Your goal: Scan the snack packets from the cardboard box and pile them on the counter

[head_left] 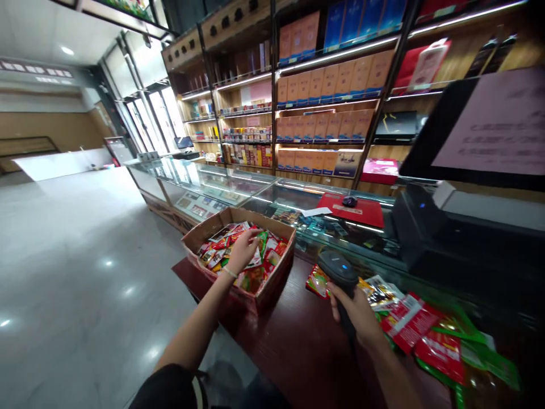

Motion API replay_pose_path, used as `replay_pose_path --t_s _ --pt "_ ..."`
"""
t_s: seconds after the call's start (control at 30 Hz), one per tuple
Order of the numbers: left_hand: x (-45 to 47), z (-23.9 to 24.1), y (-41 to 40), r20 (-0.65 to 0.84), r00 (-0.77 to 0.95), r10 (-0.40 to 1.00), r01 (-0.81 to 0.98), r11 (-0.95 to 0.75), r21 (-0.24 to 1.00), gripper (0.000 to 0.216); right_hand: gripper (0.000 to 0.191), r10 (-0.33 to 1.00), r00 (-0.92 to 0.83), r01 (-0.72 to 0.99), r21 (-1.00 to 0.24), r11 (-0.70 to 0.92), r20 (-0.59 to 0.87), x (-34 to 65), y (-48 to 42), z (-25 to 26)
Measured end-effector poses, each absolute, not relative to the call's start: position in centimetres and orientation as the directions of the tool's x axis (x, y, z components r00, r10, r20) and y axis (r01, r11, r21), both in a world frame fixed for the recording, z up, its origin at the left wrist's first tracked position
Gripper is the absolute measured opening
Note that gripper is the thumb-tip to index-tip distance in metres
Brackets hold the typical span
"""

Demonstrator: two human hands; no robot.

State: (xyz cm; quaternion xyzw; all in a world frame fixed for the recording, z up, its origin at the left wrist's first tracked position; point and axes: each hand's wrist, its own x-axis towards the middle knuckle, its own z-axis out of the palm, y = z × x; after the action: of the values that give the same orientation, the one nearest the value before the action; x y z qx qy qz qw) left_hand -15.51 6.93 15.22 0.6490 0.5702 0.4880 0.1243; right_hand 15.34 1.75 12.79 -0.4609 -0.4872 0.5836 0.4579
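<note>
My left hand (243, 250) is over the cardboard box (266, 309), among small shiny snack packets (219, 244) in red, green and white. Its visible fingers are stretched out and apart, and I see no packet held in them; the fingertips are partly hidden. My right hand (357, 312) is wrapped around the handle of a black barcode scanner (338, 270) with a blue light on top. Behind the scanner head lies a red and yellow packet (317, 281). To the right of this hand, a loose pile of packets (411, 321) spreads over the dark red tabletop (298, 335).
A glass display counter (255, 190) runs behind the table. On it are a red mat (366, 211), a computer mouse (349, 201) and a black checkout terminal (413, 227) with its screen (489, 130). Shelves of boxed goods (327, 82) line the wall. Grey floor (106, 272) extends left.
</note>
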Motion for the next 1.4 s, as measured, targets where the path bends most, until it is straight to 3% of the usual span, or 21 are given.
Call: replay_pose_path --t_s 0.17,0.27,0.33,0.63,0.77,0.83,0.9,1.0,1.1,1.2,1.4 --pt "-22.8 13.5 9.7 0.285 -0.058 0.957 0.865 -0.095 0.493 0.038 0.035 0.974 -0.225 -0.080 -0.995 -0.053 -0.034 10.3 3.7 12.9" --pt "-25.0 12.9 11.7 0.070 0.100 0.992 0.910 -0.120 0.396 0.054 0.034 0.965 -0.257 -0.054 -0.997 -0.060 -0.045 8.2 4.6 12.3" --pt "-25.8 12.3 13.1 0.011 0.160 0.987 0.915 -0.153 0.374 0.060 0.034 0.964 -0.261 -0.044 -0.996 -0.072 -0.059 7.3 4.9 12.0" --pt "-27.1 9.8 15.7 0.071 0.104 0.992 0.973 -0.117 0.199 0.048 0.039 0.967 -0.239 -0.039 -0.995 -0.096 -0.084 5.7 5.1 12.3" --pt "-26.6 10.9 15.2 0.078 0.018 0.997 0.974 -0.036 0.224 0.020 0.040 0.968 -0.238 -0.032 -0.996 -0.085 -0.075 5.6 4.8 12.6" --pt "-26.3 11.8 14.8 0.107 -0.006 0.994 0.970 -0.020 0.243 0.019 0.040 0.967 -0.241 -0.033 -0.995 -0.089 -0.079 5.8 4.6 12.8" --pt "-25.9 12.9 14.4 0.199 -0.053 0.978 0.940 -0.019 0.341 0.025 0.040 0.969 -0.233 -0.023 -0.996 -0.089 -0.082 6.2 4.3 12.9" --pt "-24.9 14.6 14.0 0.298 -0.206 0.932 0.742 -0.050 0.669 0.029 0.040 0.969 -0.233 -0.008 -0.997 -0.081 -0.077 7.2 3.9 13.1" --pt "-23.0 15.8 13.7 0.134 -0.210 0.968 0.292 -0.069 0.954 0.032 0.038 0.972 -0.224 -0.022 -0.996 -0.084 -0.077 8.4 3.6 13.3" --pt "-20.1 16.8 12.7 0.002 -0.083 0.997 -0.060 -0.007 0.998 0.031 0.037 0.978 -0.194 -0.061 -0.994 -0.087 -0.074 9.7 3.2 13.6" --pt "-13.1 17.9 11.0 -0.090 -0.032 0.995 -0.398 0.070 0.915 0.019 0.038 0.992 -0.121 -0.084 -0.995 -0.052 -0.042 12.3 2.1 13.8"
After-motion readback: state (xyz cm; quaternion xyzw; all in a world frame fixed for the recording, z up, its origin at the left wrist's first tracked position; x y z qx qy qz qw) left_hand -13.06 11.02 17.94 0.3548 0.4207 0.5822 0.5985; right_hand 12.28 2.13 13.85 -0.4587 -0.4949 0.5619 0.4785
